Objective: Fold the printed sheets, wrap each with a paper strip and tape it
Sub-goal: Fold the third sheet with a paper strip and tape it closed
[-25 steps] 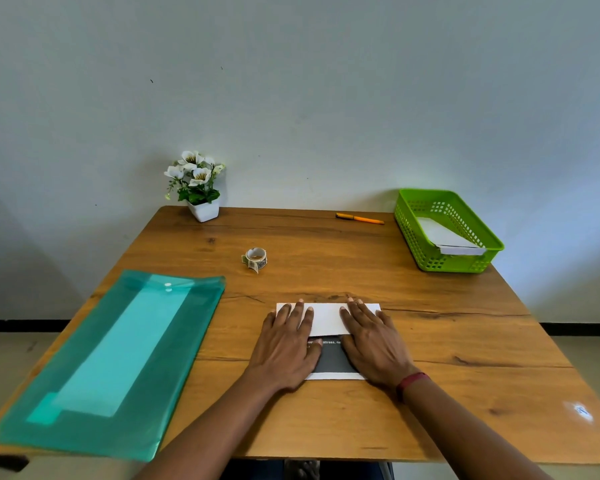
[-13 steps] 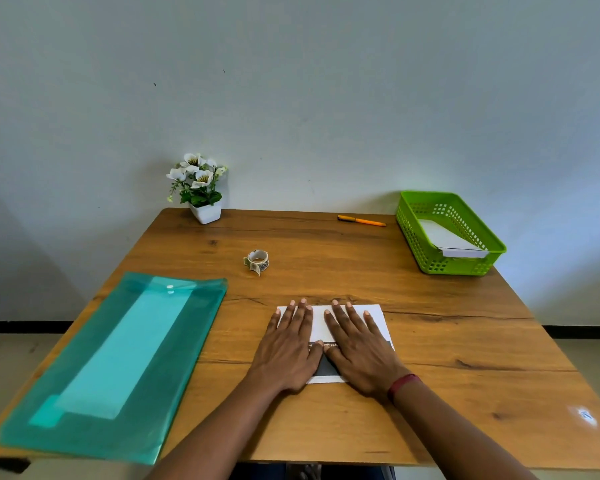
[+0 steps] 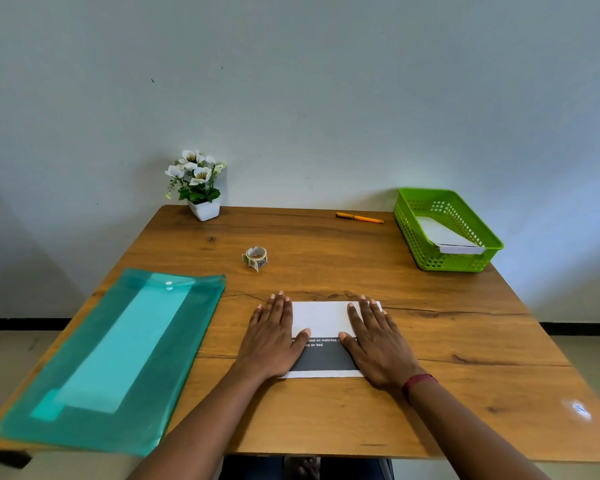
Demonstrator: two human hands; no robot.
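Pressing: my left hand [image 3: 272, 336] and right hand [image 3: 378, 344] lie flat on the folded printed sheet [image 3: 321, 320], fingers [image 3: 278, 306] straight and slightly spread, gripping nothing.
Sheet: near the front edge of the table [image 3: 447, 341]; a white flap covers its far part, and a dark printed band shows between my thumbs.
Skew risk: if one palm pushes harder, the flap likely slides and the crease sets crooked.
Spring-back risk: lifting both hands together probably lets the flap pop up before anything binds it.
Tape roll [image 3: 256, 258]: well apart, beyond my left hand; reaching for it frees one end of the sheet.
Paper strip: I cannot make one out; it may be inside the teal folder [image 3: 111, 358] at my left.
Green basket [image 3: 409, 226]: far right, holding white paper; a loosely wrapped sheet dropped there would likely unfold.
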